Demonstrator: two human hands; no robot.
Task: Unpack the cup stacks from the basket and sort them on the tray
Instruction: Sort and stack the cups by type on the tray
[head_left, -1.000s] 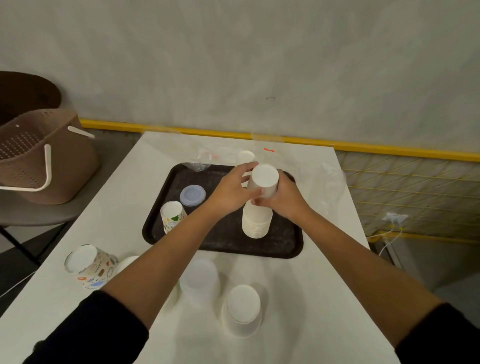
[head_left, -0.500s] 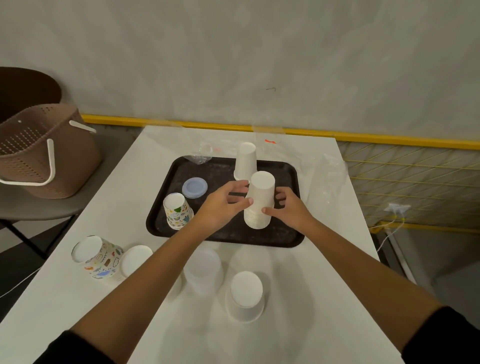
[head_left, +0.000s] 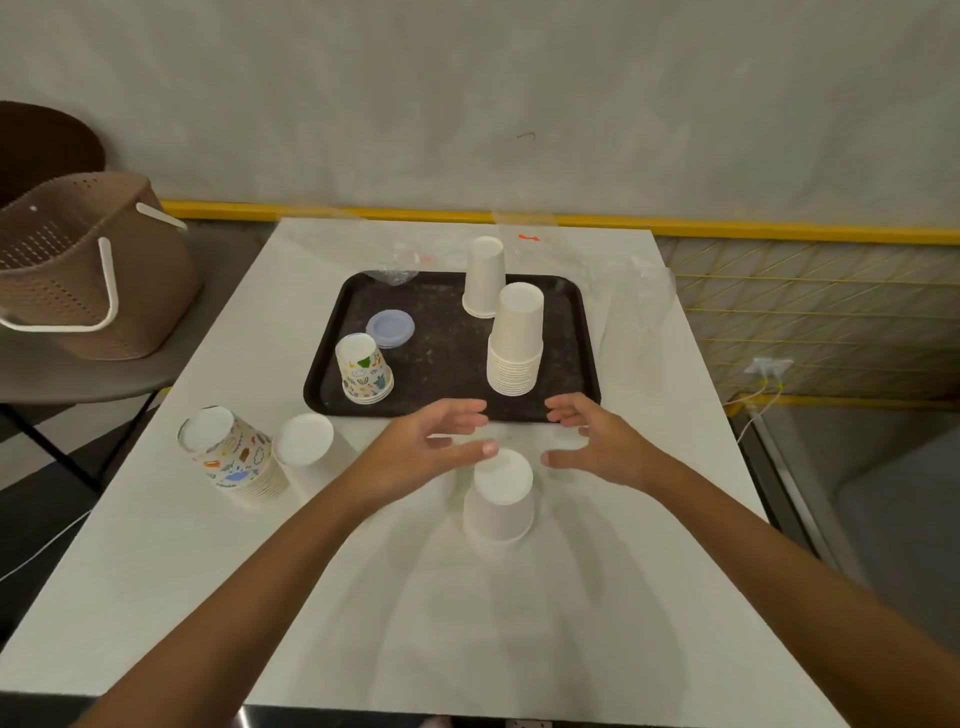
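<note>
Loaded tray (head_left: 447, 358) just behind; left hand (head_left: 431, 441) and right hand (head_left: 592, 441), fingers apart and empty, flank the near white stack (head_left: 501, 501).

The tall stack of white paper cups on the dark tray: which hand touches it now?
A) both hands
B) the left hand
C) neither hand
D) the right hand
C: the left hand and right hand are open above the white table, clear of the tall stack of white paper cups on the dark tray.
</note>
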